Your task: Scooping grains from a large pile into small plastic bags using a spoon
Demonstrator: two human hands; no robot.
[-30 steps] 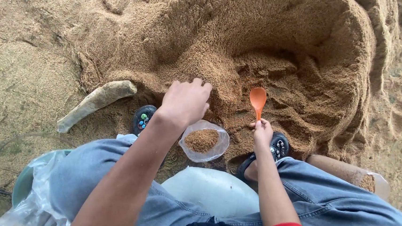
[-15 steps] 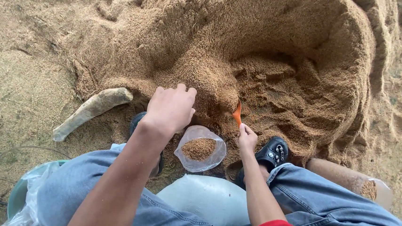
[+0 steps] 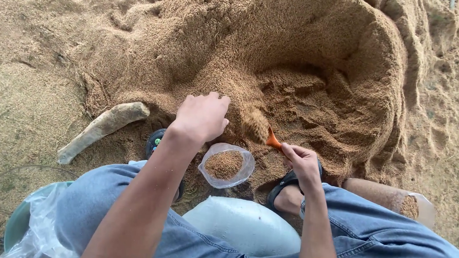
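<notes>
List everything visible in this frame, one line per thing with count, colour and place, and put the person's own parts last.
Husk pile: one, tan-brown, fills upper centre and right.
Scoop: one, orange, heaped with husk, just above the small bag.
Small bag: one, clear plastic, open, part-filled with husk, on the ground between the feet.
Filled bag: one, clear, lying at right beside the knee.
White sack: one, between the legs.
Pale curved piece: one, grey-beige, left on the ground.
Basin: one, teal, plastic-lined, lower left.
Sandals: two, black.
Left hand: on the husk.
Right hand: grips the scoop.

One scoop [image 3: 261, 130] — two filled bags [image 3: 226, 165] [image 3: 397, 198] — two sandals [image 3: 156, 142] [image 3: 285, 184].
</notes>
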